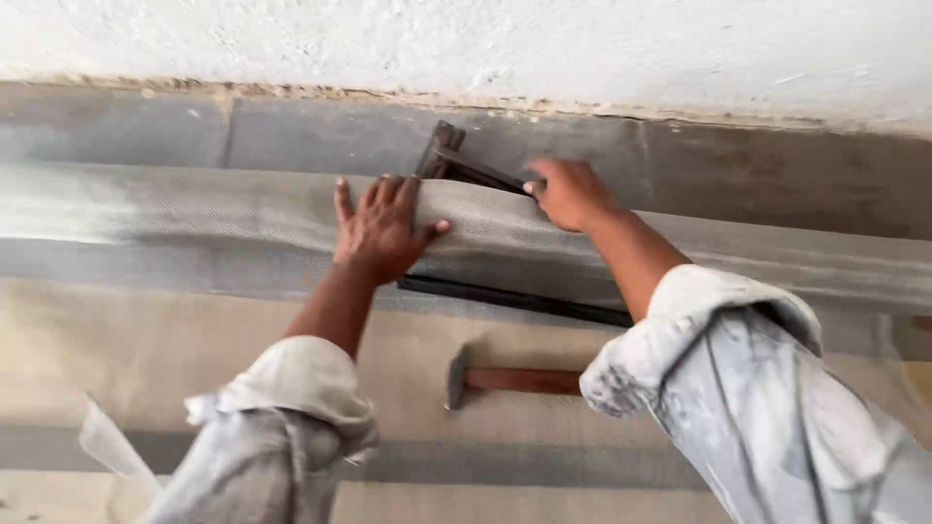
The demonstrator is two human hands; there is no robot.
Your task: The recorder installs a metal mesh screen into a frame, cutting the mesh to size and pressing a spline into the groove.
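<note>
Left hand [385, 225] lies flat, fingers apart, pressing grey mesh [194, 218] onto wall. Right hand [568, 192] is clamped on dark metal tool [456, 163] at mesh's top edge. Hammer [505, 378] lies below, untouched. Mesh partly up, rt side loose.

The setting is a building site under finishing work: rough white plaster wall [485, 39] across the top, grey mesh sheeting [194, 213] mid-frame, hammer [505, 378] lower centre.
</note>
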